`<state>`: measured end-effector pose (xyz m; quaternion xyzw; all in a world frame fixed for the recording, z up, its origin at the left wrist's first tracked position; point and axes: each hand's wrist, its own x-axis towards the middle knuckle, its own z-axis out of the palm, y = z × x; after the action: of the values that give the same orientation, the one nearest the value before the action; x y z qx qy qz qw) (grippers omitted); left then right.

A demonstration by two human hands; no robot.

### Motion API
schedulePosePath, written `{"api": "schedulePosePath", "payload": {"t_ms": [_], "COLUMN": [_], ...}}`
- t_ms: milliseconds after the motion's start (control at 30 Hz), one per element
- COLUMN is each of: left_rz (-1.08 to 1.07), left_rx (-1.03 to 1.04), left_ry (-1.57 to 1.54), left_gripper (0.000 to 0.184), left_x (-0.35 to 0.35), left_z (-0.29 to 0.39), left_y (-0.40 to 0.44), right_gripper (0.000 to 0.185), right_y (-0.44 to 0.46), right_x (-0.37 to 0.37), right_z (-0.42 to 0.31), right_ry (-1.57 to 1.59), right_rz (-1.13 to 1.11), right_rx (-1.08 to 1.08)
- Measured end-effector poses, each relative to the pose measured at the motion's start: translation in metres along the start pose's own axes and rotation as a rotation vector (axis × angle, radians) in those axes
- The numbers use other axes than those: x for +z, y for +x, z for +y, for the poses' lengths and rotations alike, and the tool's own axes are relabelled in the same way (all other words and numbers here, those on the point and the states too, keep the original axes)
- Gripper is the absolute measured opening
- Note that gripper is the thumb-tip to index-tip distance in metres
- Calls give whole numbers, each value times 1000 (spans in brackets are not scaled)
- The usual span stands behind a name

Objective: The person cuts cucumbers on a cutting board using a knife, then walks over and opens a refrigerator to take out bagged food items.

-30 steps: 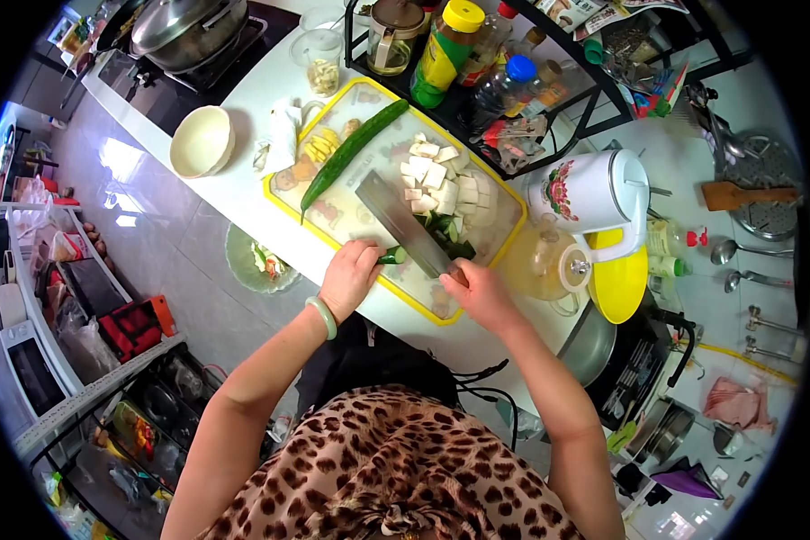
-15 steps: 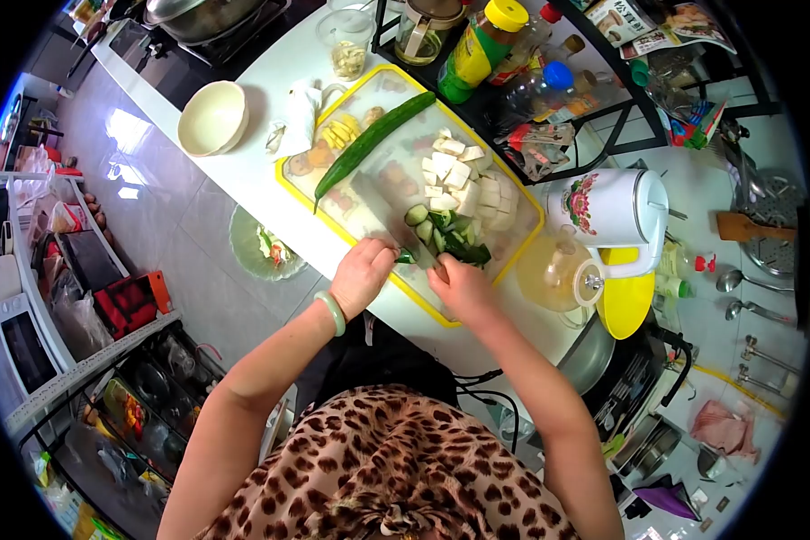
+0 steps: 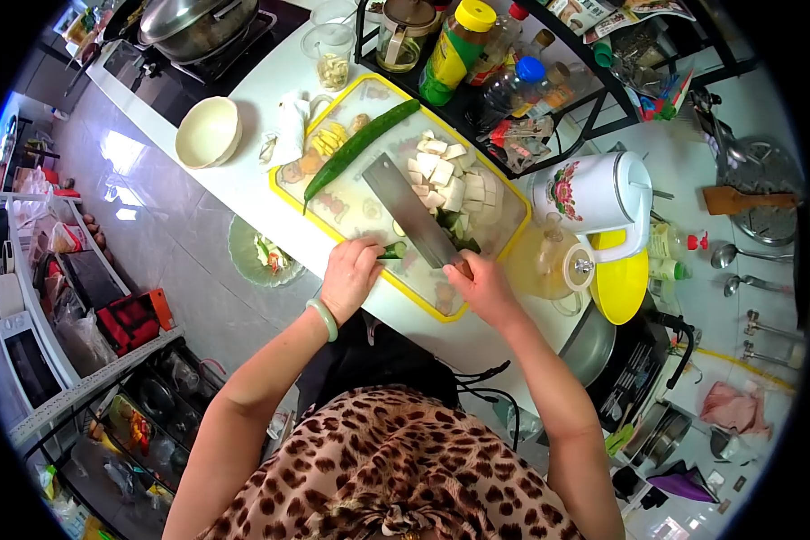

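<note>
cleaver shifted rightward, clasped in right grip; left grip pinches cucumber stub.

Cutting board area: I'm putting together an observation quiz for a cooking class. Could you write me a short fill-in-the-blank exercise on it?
The right hand grips the knife by its ____.
The left hand holds a green vegetable piece; the cutting board has a ____ rim.
The whole cucumber lies between yellow pieces and cubes coloured ____.

Missing words: handle; yellow; white.
</note>
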<state>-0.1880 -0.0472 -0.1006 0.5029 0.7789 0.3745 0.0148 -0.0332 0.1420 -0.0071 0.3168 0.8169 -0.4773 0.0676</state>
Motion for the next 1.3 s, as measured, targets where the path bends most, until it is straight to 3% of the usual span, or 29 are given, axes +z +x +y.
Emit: {"api": "schedulePosePath", "payload": {"t_ms": [667,767,967,1100,1300], "left_rz": [10,15,-71,-169,-65], "left_rx": [-5,-5,24,53,-74], "left_ry": [-66,-73,-22,-25,-81], "left_gripper": [12,13,14,15,16], "left_x": [5,7,-7,-20,-2], "left_z": [-4,-7,1,1,3], "left_y": [0,0,1,-7,-7], "right_gripper": [29,31,33,32,31], "right_y": [5,19,41,35,0], "right_x": [11,23,63,44,15], "right_z": [3,4,-3,10,0], "right_ry": [14,-137,-49,32,47], "right_rz": [-142,-133,76,104,70], "right_rx": [84,-10,-80,-61,-36]}}
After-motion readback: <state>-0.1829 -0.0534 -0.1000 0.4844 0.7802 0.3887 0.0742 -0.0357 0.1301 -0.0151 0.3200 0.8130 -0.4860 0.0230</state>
